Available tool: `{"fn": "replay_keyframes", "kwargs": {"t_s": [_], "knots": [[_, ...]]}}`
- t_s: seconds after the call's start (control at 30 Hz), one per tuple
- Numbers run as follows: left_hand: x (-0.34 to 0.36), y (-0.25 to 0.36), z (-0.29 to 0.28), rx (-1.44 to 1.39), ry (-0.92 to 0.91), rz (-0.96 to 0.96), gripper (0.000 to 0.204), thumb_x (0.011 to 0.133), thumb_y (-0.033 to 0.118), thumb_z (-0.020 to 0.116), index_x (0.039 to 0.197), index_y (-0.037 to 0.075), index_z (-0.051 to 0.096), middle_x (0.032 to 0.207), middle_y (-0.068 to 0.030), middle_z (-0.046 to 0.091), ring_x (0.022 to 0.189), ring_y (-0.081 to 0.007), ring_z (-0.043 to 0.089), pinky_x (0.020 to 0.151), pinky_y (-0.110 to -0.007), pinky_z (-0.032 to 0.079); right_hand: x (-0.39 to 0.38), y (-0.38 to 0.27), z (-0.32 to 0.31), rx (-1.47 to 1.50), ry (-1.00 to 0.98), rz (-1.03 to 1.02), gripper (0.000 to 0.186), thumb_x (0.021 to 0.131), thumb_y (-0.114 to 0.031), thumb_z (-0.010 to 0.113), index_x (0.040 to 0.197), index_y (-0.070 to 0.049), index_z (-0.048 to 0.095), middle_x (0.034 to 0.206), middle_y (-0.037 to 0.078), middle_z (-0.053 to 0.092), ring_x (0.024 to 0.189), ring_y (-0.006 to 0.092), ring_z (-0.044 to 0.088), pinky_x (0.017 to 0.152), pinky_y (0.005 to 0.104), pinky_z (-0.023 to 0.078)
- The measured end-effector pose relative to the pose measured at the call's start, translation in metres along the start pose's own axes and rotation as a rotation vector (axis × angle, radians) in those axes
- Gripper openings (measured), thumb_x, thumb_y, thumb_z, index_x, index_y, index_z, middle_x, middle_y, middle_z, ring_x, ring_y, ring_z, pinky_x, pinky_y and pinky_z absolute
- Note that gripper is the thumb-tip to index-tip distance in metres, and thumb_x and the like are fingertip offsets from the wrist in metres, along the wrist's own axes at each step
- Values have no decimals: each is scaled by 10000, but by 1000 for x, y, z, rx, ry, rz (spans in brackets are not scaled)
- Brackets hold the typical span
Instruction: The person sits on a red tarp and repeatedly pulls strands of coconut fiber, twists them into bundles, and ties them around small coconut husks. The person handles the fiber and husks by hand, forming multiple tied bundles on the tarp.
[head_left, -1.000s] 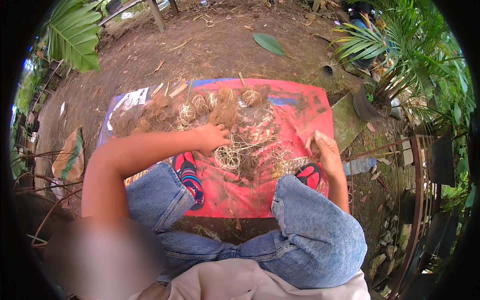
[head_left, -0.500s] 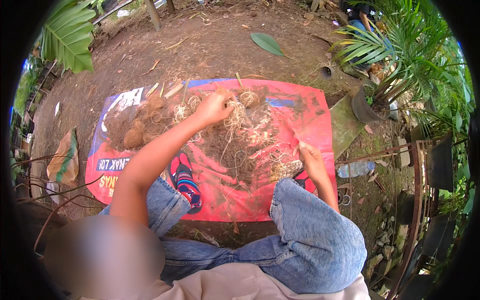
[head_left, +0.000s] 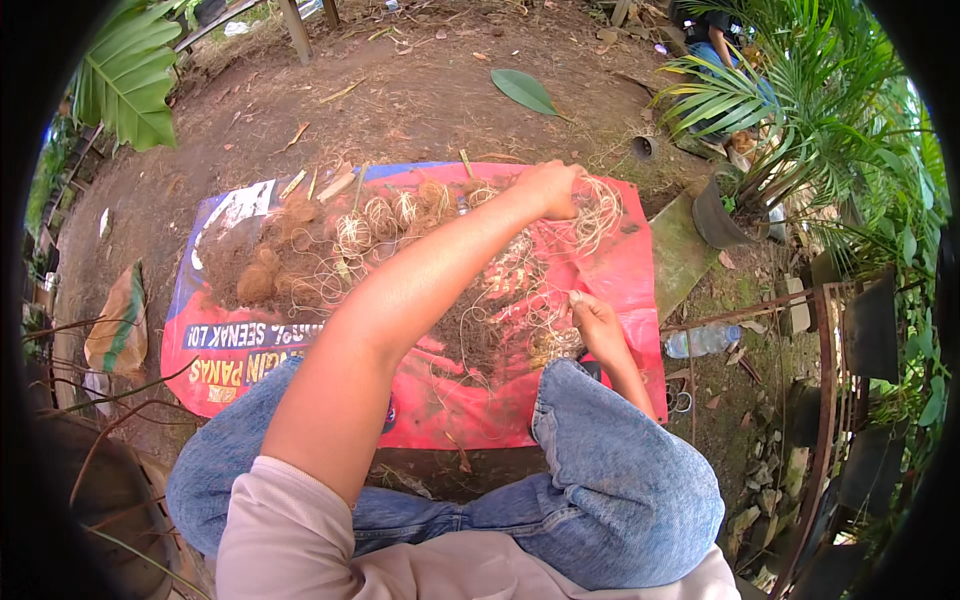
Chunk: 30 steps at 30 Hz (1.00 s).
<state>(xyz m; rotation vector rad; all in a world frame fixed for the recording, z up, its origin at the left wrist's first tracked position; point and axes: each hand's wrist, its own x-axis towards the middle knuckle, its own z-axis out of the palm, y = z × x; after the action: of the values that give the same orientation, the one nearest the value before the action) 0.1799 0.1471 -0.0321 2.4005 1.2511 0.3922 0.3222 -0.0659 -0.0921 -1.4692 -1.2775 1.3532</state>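
Note:
I sit over a red and blue printed plastic sheet (head_left: 620,360). My left hand (head_left: 550,188) reaches far across to the upper right of the sheet, closed on a pale tangled bundle of string (head_left: 598,210). My right hand (head_left: 598,325) is lower on the right, fingertips pinched on a thin strand of loose string. More balls of pale string (head_left: 353,234) lie along the back of the sheet beside brown fibre clumps (head_left: 258,275). Dirt and loose strands are spread over the middle.
A potted palm (head_left: 720,230) stands at the right, with a person (head_left: 712,35) partly behind its fronds. A plastic bottle (head_left: 700,341) lies near a rusty metal frame (head_left: 828,370). A sack (head_left: 117,325) is at the left; short sticks (head_left: 335,185) lie at the back.
My left hand has lifted the string bundle from the middle, carried it toward the back, then to the upper right. My right hand has shifted slightly leftward.

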Motion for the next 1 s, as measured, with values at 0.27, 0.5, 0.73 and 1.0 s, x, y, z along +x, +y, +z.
{"fn": "replay_keyframes", "kwargs": {"t_s": [0.27, 0.5, 0.73, 1.0], "knots": [[-131, -80, 96, 151, -416, -491, 540, 753, 544, 724, 1069, 106, 707, 1132, -160, 702, 1042, -336, 678, 886, -450, 543, -4, 16, 0, -24, 1, 8, 356, 1033, -295, 505, 810, -59, 652, 691, -70, 458, 675, 44, 410, 617, 249, 346], [-173, -106, 138, -150, -152, -554, 323, 787, 415, 694, 891, 112, 737, 942, -123, 745, 905, -285, 724, 800, -411, 561, 7, 37, 1, -106, 44, -35, 363, 1027, -314, 515, 818, -53, 657, 684, -43, 501, 678, 65, 456, 633, 275, 389], [-103, -87, 44, -572, 113, -356, 185, 875, 251, 689, 851, 68, 686, 788, -48, 704, 687, -108, 625, 656, -300, 496, 8, 20, -39, -374, 374, -121, 359, 1013, -317, 541, 833, -33, 665, 615, -9, 505, 608, 83, 454, 574, 298, 379], [-55, -22, -63, -1067, 251, -135, 184, 960, 236, 657, 994, 56, 642, 826, -16, 685, 726, -78, 607, 665, -237, 470, 31, 62, 5, -1197, 71, 158, 472, 878, -484, 664, 1165, -111, 626, 916, 152, 732, 862, 357, 716, 734, 476, 554]]}}
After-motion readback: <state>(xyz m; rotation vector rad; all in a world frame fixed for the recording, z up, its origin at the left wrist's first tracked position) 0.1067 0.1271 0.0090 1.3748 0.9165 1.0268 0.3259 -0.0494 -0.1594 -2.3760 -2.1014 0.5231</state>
